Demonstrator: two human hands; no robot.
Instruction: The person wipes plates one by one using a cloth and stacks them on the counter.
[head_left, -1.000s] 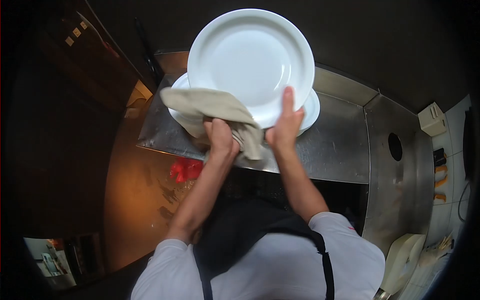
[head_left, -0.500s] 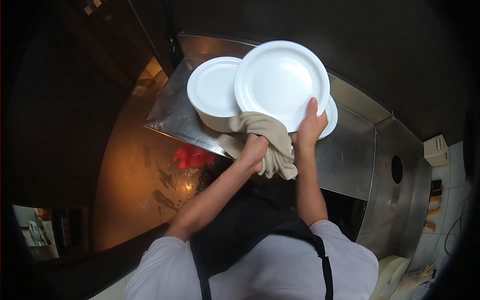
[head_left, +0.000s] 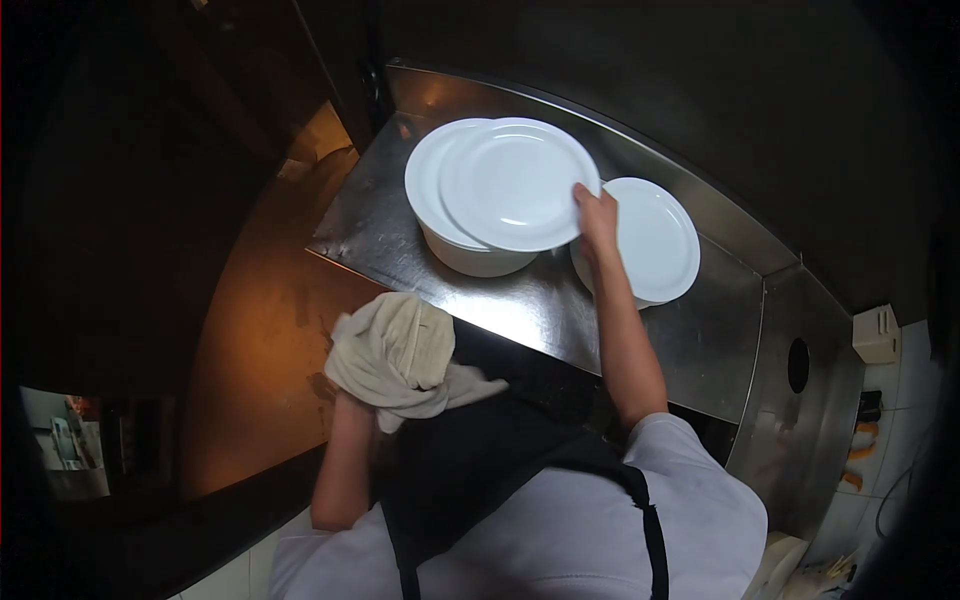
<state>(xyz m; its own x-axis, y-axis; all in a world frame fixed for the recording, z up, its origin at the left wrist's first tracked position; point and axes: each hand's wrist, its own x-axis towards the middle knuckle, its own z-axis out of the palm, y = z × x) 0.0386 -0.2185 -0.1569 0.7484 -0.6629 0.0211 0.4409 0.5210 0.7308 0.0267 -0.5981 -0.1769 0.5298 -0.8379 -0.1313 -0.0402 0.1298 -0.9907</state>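
My right hand (head_left: 597, 218) grips the near right rim of a round white plate (head_left: 520, 185), thumb on top. That plate overlaps the top of the left stack of white plates (head_left: 480, 262), shifted a little to the right of it. Behind my right hand sits a second white plate stack (head_left: 656, 240). A beige cloth (head_left: 398, 345) is bunched over my left hand, near the counter's front edge. The cloth hides those fingers; only my left wrist (head_left: 351, 415) shows below it.
The plates stand on a stainless steel counter (head_left: 690, 345) with a raised back edge. At right is a steel panel (head_left: 770, 400) with a round hole. A white box (head_left: 876, 335) is mounted beyond it. A brown, wet-looking surface (head_left: 250, 370) spreads at left.
My right hand has lowered the plate left onto the left stack, uncovering the right stack. My left hand and the cloth have pulled away from the plate, down and left. The red item is out of sight.
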